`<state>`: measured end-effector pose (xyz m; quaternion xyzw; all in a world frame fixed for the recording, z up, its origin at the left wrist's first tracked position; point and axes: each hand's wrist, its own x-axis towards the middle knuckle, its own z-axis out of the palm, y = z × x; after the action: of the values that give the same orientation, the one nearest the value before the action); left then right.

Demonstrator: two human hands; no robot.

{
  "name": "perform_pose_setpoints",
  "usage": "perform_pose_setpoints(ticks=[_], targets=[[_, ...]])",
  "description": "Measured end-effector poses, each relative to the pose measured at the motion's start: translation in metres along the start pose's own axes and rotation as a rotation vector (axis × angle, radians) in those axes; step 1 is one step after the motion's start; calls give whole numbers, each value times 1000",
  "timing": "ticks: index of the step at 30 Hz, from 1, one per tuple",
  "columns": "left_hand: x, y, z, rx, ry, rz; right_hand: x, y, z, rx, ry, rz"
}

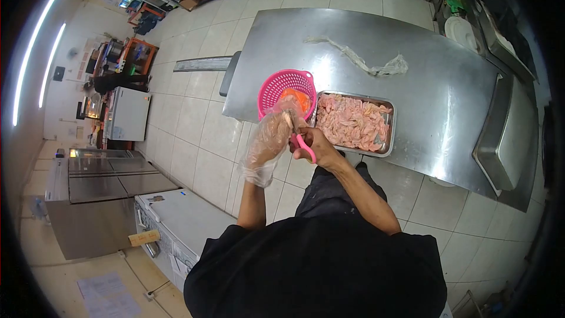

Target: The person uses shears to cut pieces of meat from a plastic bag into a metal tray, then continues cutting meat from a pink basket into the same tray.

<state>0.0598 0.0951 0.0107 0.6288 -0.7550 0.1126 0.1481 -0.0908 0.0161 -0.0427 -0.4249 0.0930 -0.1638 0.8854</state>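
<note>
- A round bright-pink plastic basket with perforated walls (272, 90) stands on the brushed stainless-steel table (435, 103), close to its near left edge; inside shows a bright orange item (302, 100), partly hidden by the left hand, so I cannot tell what it is.
- Just to the right of the basket is a shallow rectangular stainless-steel tray (393, 129), spread with many soft, pale-pink pieces of raw meat (353, 121); a little bare metal shows at its right end.
- The left hand (268, 141), in a loose clear plastic glove, is at the basket's near side, fingers closed around a small pale piece of meat (288, 119).
- The right hand (318, 145), bare, is curled through the handles of a pair of pink-handled metal scissors (307, 148), their blades up against that piece, near the gap between basket and tray; how far the blades are parted I cannot tell.
- Farther back on the table lies a crumpled strip of translucent whitish plastic (360, 60).
- At the table's right end sits a large rectangular stainless-steel pan (507, 135); its contents cannot be made out.
</note>
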Motion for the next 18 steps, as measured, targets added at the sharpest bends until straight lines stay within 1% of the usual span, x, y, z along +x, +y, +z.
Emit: perform_pose_setpoints(ticks=[2, 4, 5, 7, 9, 11, 13, 15, 17, 18], targets=[[-16, -14, 33, -159, -115, -209, -3, 1, 4, -32, 74, 8], [-9, -15, 39, -234, -218, -319, -4, -2, 10, 26, 114, 8], [-7, -14, 41, -230, -267, -327, -5, -2, 12, 55, 137, 9], [-4, -9, 42, -110, -193, -217, -2, 5, 4, 160, 105, -6], [-9, -7, 48, 126, 49, 22, -3, 10, -3, 212, 75, -9], [-11, -21, 63, -413, -5, -285, -9, 13, -9, 203, 44, 9], [0, -15, 54, -430, -6, -258, -10, 15, -9, 213, 66, -50], [16, -4, 38, 81, 49, 110, -11, 16, -10, 248, 79, -77], [17, -2, 38, 285, 13, 190, -11, 16, -12, 309, 86, -76], [18, -3, 38, 386, -5, 233, -13, 15, -14, 287, 110, -52]])
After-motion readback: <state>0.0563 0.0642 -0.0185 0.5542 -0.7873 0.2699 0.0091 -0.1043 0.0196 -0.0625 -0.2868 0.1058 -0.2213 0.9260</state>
